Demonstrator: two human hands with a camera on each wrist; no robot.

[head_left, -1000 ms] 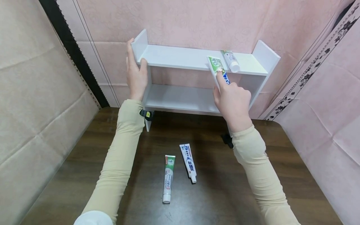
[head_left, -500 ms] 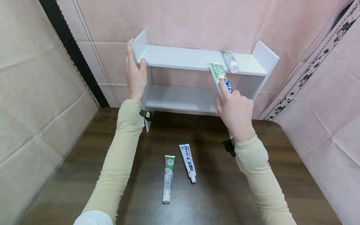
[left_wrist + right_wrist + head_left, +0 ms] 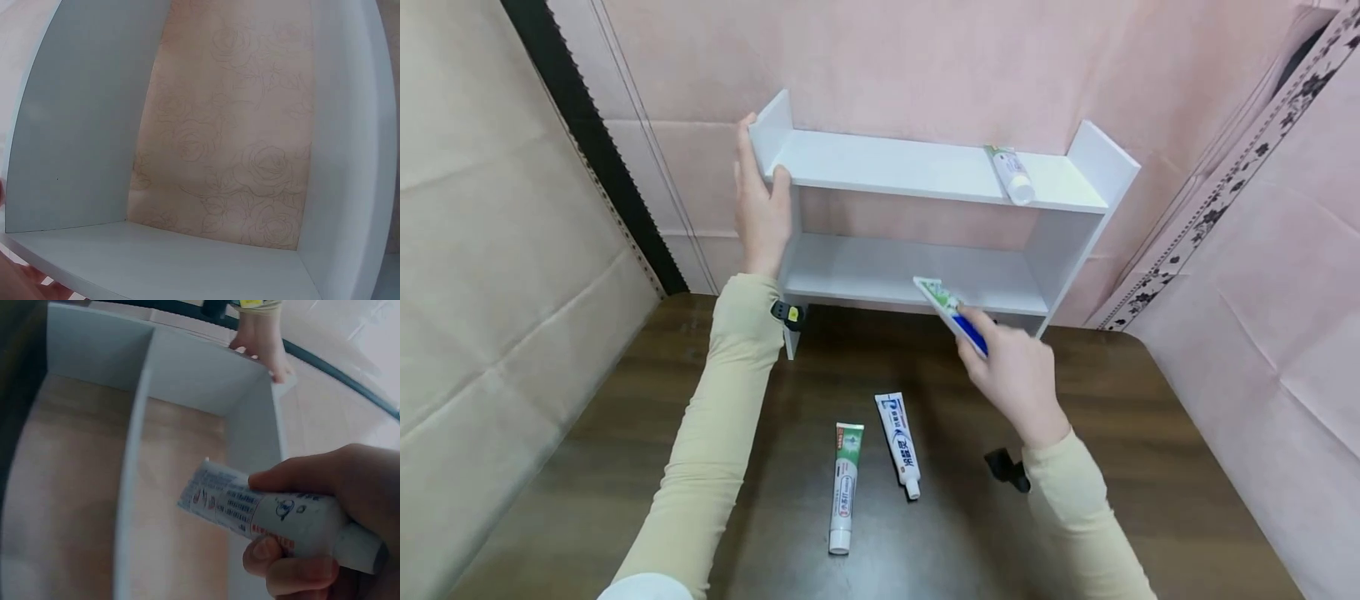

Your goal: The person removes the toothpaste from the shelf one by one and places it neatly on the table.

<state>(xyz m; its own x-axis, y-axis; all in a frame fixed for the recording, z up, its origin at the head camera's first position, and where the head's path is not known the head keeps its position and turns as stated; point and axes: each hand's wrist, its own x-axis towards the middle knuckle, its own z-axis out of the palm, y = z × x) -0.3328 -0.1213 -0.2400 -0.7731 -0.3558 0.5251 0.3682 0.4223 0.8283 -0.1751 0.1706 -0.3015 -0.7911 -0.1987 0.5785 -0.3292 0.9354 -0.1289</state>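
My left hand (image 3: 763, 208) grips the upper left side of a white two-tier shelf (image 3: 880, 167), thumb in front of the side panel. In my right hand (image 3: 1011, 375) is a green, white and blue toothpaste tube (image 3: 942, 298), pinched near its cap end with the flat end pointing up and left. In the head view that tube overlaps the front of the lower shelf board. The right wrist view shows its white printed back (image 3: 231, 506) between thumb and fingers. Another toothpaste tube (image 3: 1011, 177) lies on the top board toward the right, cap facing forward.
On the brown table (image 3: 760, 500) lie a green-and-white toothpaste tube (image 3: 846, 487) and a blue-and-white one (image 3: 898, 442), side by side before the shelf. Pink patterned cloth (image 3: 925, 67) hangs behind the shelf, and pale cloth walls stand at both sides.
My right hand has brought its tube down from the top board's front edge to the lower board's level, tilting it leftward. My left hand keeps its grip on the shelf.
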